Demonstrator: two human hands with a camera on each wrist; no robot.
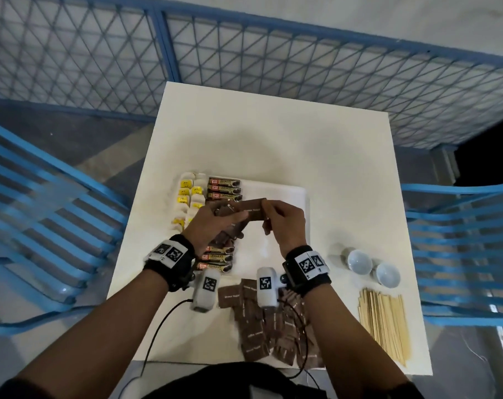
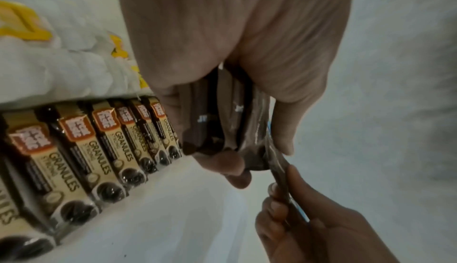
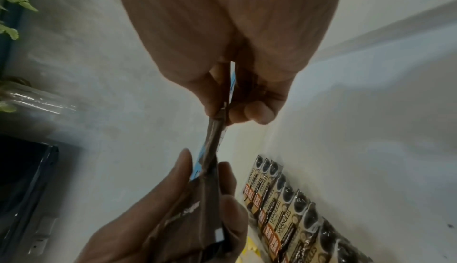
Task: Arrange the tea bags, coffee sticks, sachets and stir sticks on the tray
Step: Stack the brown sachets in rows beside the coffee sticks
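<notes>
The left hand (image 1: 213, 223) grips a small stack of brown sachets (image 2: 217, 128), fingers curled round it from below and thumb across the top. The right hand (image 1: 285, 223) pinches the far end of the top sachet (image 1: 251, 210) between thumb and fingertips (image 3: 257, 113), so that one sachet bridges the two hands. Its long axis runs straight from one hand to the other, lying flat and level above the tray (image 1: 290, 194).

The move probably turns on this: the sachet must slide lengthwise off the stack toward the right hand, which holds the free end and is the nearer hand to the bare part of the tray. That bare part lies just below and beyond the right hand.

On the left hand's side, the coffee sticks (image 1: 224, 188) lie in a row on the tray, partly hidden beneath that hand, and the tea bags (image 1: 188, 194) sit further out on the same side. The loose pile of sachets (image 1: 270, 321) lies on the tabletop (image 1: 259, 133) behind both wrists, toward the person. The stir sticks (image 1: 384, 323) lie well out to the right hand's outer side, with two small cups (image 1: 372, 267) just ahead of them.
</notes>
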